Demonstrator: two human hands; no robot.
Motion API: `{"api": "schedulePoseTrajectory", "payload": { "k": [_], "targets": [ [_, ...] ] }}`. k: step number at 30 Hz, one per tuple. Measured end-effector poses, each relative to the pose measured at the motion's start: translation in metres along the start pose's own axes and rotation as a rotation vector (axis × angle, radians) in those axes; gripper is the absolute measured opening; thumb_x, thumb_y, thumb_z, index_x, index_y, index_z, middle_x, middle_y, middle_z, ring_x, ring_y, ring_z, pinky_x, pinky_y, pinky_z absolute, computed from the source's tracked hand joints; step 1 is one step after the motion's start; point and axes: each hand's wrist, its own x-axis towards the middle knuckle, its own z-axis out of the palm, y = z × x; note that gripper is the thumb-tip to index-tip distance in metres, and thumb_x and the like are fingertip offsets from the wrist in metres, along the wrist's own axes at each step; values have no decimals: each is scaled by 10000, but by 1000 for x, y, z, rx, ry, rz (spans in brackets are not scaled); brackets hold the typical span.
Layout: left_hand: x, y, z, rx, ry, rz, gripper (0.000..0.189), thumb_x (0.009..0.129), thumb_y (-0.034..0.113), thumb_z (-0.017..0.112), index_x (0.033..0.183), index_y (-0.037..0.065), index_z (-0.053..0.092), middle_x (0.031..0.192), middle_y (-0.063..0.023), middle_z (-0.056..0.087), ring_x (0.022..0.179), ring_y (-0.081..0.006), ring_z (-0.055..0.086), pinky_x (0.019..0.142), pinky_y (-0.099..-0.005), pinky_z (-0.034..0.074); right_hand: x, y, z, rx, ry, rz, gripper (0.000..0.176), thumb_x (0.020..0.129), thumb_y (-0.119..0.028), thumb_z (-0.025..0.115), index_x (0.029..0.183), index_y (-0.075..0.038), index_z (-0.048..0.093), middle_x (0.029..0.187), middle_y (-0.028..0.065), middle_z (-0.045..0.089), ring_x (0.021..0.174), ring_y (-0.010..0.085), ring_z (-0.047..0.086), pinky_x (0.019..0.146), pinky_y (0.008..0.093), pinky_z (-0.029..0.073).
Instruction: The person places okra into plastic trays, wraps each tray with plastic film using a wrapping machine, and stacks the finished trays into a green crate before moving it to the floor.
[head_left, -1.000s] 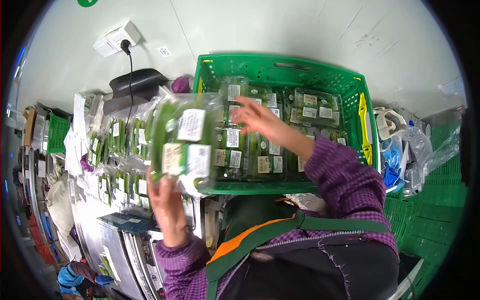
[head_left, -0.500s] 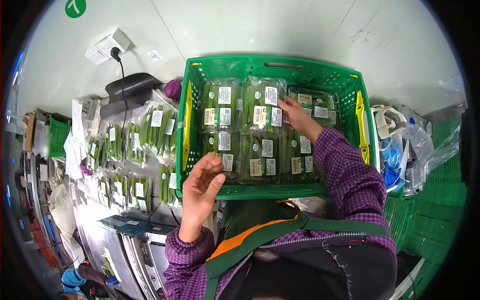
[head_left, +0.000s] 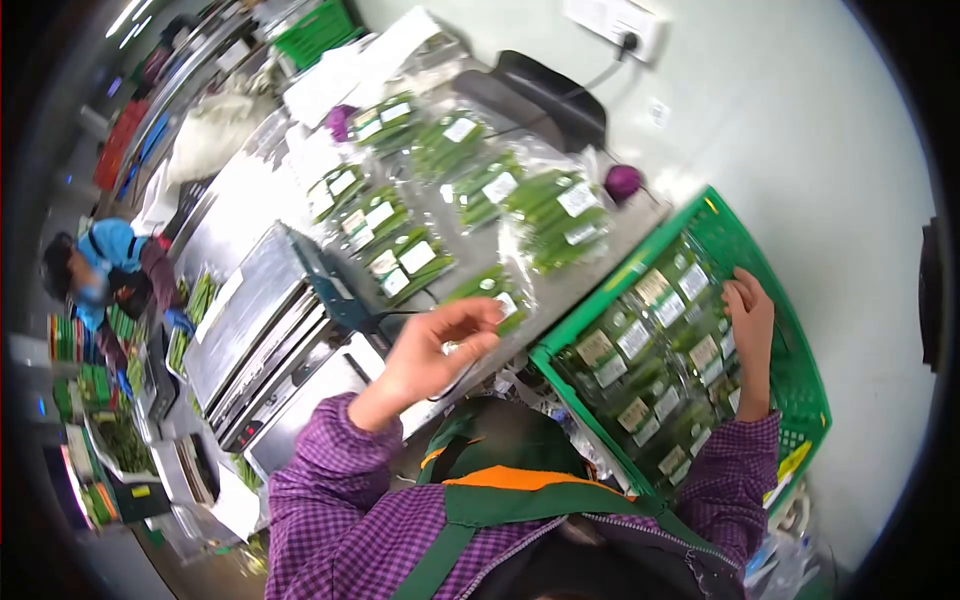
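My left hand (head_left: 430,350) is over the table side, fingers curved and apart from the thumb, with nothing between them. It is close to a clear pack of green vegetables (head_left: 492,296) at the table's front edge. Over the far part of the green crate (head_left: 590,325), my right hand (head_left: 750,315) has its fingers bent down beside labelled packs (head_left: 688,275); what its fingertips hold, if anything, is hidden. Rows of labelled packs fill much of the crate. More bagged greens (head_left: 560,215) lie on the metal table (head_left: 600,262).
A metal scale (head_left: 250,310) stands left of my left hand. Behind the packs are a black tray (head_left: 540,95), a purple roll (head_left: 622,182) and a wall socket (head_left: 640,30). A co-worker in blue (head_left: 115,245) is at the far left.
The view has swung left, so the crate now appears tilted at the right. My left hand has moved from the crate's near edge to the table side. My right hand remains over the crate.
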Motion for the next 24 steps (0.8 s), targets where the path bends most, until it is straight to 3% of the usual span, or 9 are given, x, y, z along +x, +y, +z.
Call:
{"api": "schedulePoseTrajectory", "payload": {
  "k": [1,5,8,11,13,17,19,22,24],
  "targets": [
    [-2,5,-26,7,86,-25,297,860,-6,568,1153,-10,523,1066,-34,583,1016,-110,528,907,-264,416,12,-39,19,201,-130,23,390,865,-145,549,1200,46,491,976,143,638,804,181,617,693,271,486],
    [-6,13,-161,242,399,-10,291,857,81,601,1134,0,558,1013,-24,611,950,-103,546,845,-258,437,50,-174,122,450,-614,12,369,894,-167,530,1211,15,485,976,109,628,822,128,581,713,240,473],
    [3,3,-279,349,563,-41,344,872,149,592,1176,-3,539,1028,-56,626,928,-114,568,796,-264,456,96,-209,228,589,-851,77,351,908,-169,524,1205,13,484,1001,105,608,865,150,589,729,265,486],
    [19,-10,-378,244,646,-239,385,881,210,573,1204,9,515,1068,-87,609,956,-147,576,818,-285,465,138,-227,341,757,-913,205,422,887,-143,557,1224,73,426,1027,134,581,872,187,597,752,290,496],
    [30,-31,-428,192,632,-272,403,882,218,569,1221,12,500,1083,-93,600,961,-156,575,826,-290,467,163,-234,407,735,-837,188,437,872,-138,575,1207,97,423,1008,151,577,869,203,597,733,296,508],
    [60,-81,-492,176,524,-523,463,886,249,561,1266,10,450,1116,-102,571,979,-190,571,837,-321,475,202,-248,506,636,-541,176,441,849,-133,598,1149,141,428,986,188,567,846,219,599,682,303,527],
    [75,-101,-508,248,421,-675,511,892,260,550,1305,1,395,1161,-132,543,1014,-232,558,846,-358,482,222,-252,534,594,-451,203,432,842,-126,603,1126,152,435,980,199,564,837,221,599,668,304,532],
    [93,-122,-525,230,310,-751,550,898,269,537,1338,2,343,1208,-162,511,1043,-257,545,863,-374,479,237,-258,559,376,-538,294,405,829,-128,616,1092,143,468,979,199,564,821,231,593,661,314,534],
    [102,-134,-528,191,267,-758,613,894,287,545,1364,-1,278,1238,-189,486,1065,-275,536,876,-390,476,235,-262,571,323,-416,278,362,820,-130,616,1051,125,502,960,173,573,760,241,592,646,328,538]
  ]
}}
